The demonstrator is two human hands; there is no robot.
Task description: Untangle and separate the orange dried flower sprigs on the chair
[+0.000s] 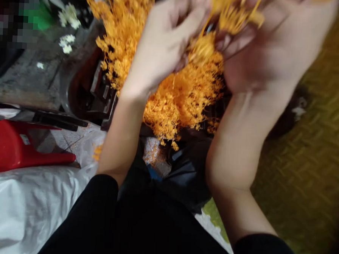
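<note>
Both hands on a small bright-orange dried flower sprig (203, 49)
L hand (165, 43) fingers pinch it; R hand (264, 52) blurred, fingers curled round stems; big fluffy orange dried bunch (182, 101) just below fingertips.

Grey floor (27, 78), white plastic sheet (26, 206), red stool (12, 145), woven mat (313, 149)

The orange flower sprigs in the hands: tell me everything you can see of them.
The orange flower sprigs are a small bunch of fine, fluffy, dried-looking branchlets with thin yellow-orange stems. They are held up near the top of the view, pinched between the left hand and the right hand, blurred by motion. Below and behind them hangs a much bigger mass of the same orange material.
</note>
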